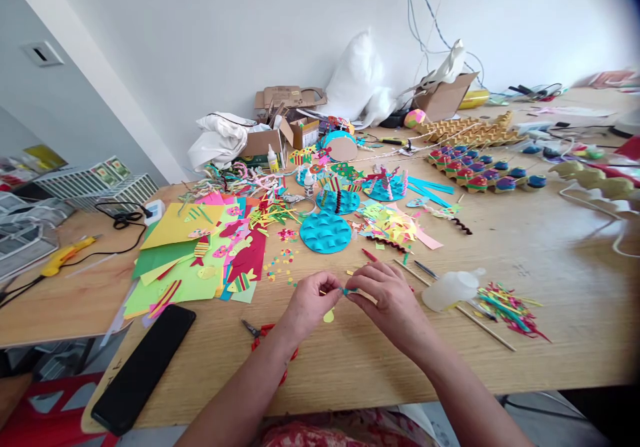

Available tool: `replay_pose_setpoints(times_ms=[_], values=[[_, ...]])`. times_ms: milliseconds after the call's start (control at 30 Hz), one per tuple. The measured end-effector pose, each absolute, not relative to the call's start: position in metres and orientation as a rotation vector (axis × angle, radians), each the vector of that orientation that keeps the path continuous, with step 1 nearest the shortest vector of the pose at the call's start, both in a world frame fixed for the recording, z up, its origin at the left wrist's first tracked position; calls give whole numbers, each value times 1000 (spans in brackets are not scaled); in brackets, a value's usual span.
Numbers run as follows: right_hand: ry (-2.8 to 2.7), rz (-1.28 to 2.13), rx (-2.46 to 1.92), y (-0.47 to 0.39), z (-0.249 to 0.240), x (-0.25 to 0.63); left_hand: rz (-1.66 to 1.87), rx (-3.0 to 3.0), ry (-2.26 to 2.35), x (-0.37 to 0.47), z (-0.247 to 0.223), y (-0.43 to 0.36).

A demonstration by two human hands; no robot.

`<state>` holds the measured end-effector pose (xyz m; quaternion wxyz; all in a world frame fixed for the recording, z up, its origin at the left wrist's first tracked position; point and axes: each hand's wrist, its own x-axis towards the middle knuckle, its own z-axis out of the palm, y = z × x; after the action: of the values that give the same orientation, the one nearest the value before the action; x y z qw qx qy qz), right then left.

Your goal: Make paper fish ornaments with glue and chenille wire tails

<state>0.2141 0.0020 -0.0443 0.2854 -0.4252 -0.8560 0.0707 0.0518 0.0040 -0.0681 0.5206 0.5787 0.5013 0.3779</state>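
My left hand (314, 302) and my right hand (384, 293) meet fingertip to fingertip above the table. Between them is a tiny piece of blue paper (345, 291), pinched by both; its shape is mostly hidden by the fingers. Just below the fingertips a small yellow paper piece (329, 315) shows. Red-handled scissors (257, 333) lie by my left forearm, partly covered by it. To the right of my right hand a translucent squeeze bottle (450, 291) lies on its side. A round blue paper base with a scalloped surface (325, 233) rests beyond my hands.
Coloured paper sheets with cut-out fish (180, 260) spread at the left, near a black phone (145, 367). A wooden stick (485, 328) and shredded paper strips (513, 310) lie right. Painted egg-carton pieces (470, 170) and cardboard boxes (265, 143) stand farther back. A yellow glue gun (65, 257) sits far left.
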Motion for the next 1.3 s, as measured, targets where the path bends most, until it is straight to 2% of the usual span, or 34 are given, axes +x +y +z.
replay_pose_setpoints(times_ms=[267, 533, 900, 1167, 1300], values=[[-2272, 159, -1165, 5, -50, 216, 951, 1192, 1202, 62, -70, 2], [-2083, 584, -1145, 12, -56, 220, 1066, 786, 1025, 69, -63, -8], [-2175, 624, -1070, 18, -48, 218, 947, 1053, 1128, 53, -63, 0], [-2086, 763, -1041, 21, -55, 218, 946, 751, 989, 55, -64, -5], [-2118, 796, -1069, 25, -59, 218, 974, 982, 1174, 44, -70, -3]])
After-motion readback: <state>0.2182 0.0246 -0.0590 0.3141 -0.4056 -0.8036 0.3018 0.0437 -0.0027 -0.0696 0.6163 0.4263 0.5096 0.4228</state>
